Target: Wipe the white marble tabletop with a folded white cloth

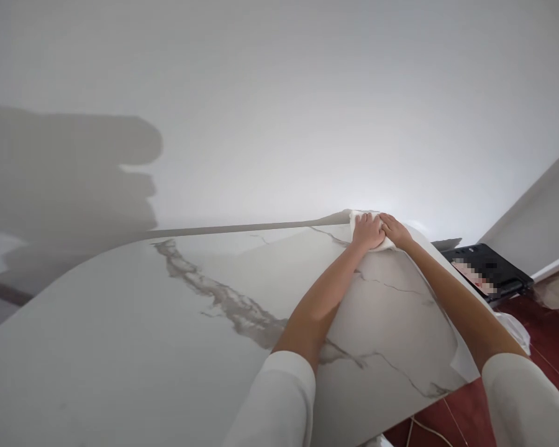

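Both arms reach out to the far right corner of a white marble-patterned tabletop (pixel 135 323). A folded white cloth (pixel 383 245) lies there, pressed against the surface near the wall. My left hand (pixel 369 231) grips the cloth from above, fingers curled over its far part. My right hand (pixel 397 232) is beside it on the cloth's right side, its fingertips touching or nearly touching the left hand. The cloth's underside and part of its middle are hidden beneath the hands.
A pale wall (pixel 279 112) runs behind the table's back edge, with a narrow shadowed gap. To the right stands a black case-like object (pixel 507 267). Below are a red floor (pixel 552 360), a white plastic bag (pixel 515 329) and a pale cable (pixel 431 429).
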Tool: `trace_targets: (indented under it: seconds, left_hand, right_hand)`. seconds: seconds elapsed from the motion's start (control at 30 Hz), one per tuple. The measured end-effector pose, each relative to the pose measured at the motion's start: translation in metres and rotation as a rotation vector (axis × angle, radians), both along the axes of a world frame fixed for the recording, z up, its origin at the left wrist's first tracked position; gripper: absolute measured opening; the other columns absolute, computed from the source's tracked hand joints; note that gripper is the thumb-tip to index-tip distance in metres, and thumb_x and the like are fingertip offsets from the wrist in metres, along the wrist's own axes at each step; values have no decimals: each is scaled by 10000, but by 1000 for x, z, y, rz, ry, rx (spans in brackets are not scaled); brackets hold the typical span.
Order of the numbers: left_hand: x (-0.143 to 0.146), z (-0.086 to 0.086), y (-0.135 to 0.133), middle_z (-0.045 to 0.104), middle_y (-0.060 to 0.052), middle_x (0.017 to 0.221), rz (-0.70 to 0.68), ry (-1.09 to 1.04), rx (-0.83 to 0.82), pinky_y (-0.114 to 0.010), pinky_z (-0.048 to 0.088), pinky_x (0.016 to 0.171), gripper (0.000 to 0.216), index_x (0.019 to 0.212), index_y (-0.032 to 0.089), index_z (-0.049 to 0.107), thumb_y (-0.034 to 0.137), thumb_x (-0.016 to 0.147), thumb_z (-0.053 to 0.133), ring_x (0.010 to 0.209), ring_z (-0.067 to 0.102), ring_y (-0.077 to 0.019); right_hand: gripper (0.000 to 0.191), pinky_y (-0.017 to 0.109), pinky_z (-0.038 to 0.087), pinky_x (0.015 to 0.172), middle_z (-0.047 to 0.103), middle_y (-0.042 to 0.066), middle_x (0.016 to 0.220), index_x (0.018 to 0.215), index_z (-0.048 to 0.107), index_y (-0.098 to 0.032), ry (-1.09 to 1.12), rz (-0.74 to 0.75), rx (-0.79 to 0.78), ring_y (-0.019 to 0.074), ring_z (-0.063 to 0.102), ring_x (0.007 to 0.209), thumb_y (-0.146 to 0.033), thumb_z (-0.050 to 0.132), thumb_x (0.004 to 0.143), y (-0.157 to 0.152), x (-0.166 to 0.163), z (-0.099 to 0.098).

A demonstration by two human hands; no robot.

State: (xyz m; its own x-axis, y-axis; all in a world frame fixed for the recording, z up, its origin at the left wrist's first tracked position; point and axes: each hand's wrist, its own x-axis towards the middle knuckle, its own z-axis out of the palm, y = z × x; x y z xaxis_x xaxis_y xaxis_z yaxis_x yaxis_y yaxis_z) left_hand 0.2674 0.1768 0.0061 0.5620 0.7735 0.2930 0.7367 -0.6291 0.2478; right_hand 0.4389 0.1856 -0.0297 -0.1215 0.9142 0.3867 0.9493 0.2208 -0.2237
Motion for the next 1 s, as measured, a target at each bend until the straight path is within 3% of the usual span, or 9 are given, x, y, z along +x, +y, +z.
trace_targets:
  seconds: [0.27, 0.53, 0.73, 1.0]
  left_hand:
    - [-94, 1, 8, 480, -131, 1466, 111, 46, 7, -453, 232, 1167, 487, 1412, 168, 455, 338, 973, 329, 1381, 376, -267]
    - [-193, -1, 11, 503, -104, 1455, 166, 66, 15, -431, 247, 1162, 472, 1413, 194, 455, 349, 983, 336, 1377, 396, -244]
    - [-278, 2, 8, 508, -96, 1456, 198, 92, 22, -416, 248, 1166, 470, 1427, 209, 441, 326, 981, 351, 1375, 410, -229]
    - [-396, -3, 6, 459, -90, 1521, 238, 105, 32, -438, 271, 1172, 508, 1462, 226, 414, 331, 968, 365, 1415, 384, -243]
  right_hand:
    - [485, 447, 371, 1156, 539, 114, 1450, 1382, 519, -165, -10, 88, -22, 253, 458, 1370, -263, 282, 970, 20, -102, 7]
    - [442, 481, 445, 1058, 589, 109, 1380, 1317, 548, -197, 5, 125, -62, 294, 519, 1280, -227, 294, 957, 20, -210, 15]
    - [423, 497, 431, 1044, 600, 149, 1345, 1289, 554, -174, -32, 160, -45, 332, 513, 1255, -211, 297, 955, 21, -300, 19]
    - [404, 458, 405, 1039, 583, 148, 1357, 1289, 539, -146, -39, 201, -52, 296, 482, 1262, -208, 294, 974, 8, -419, 26]
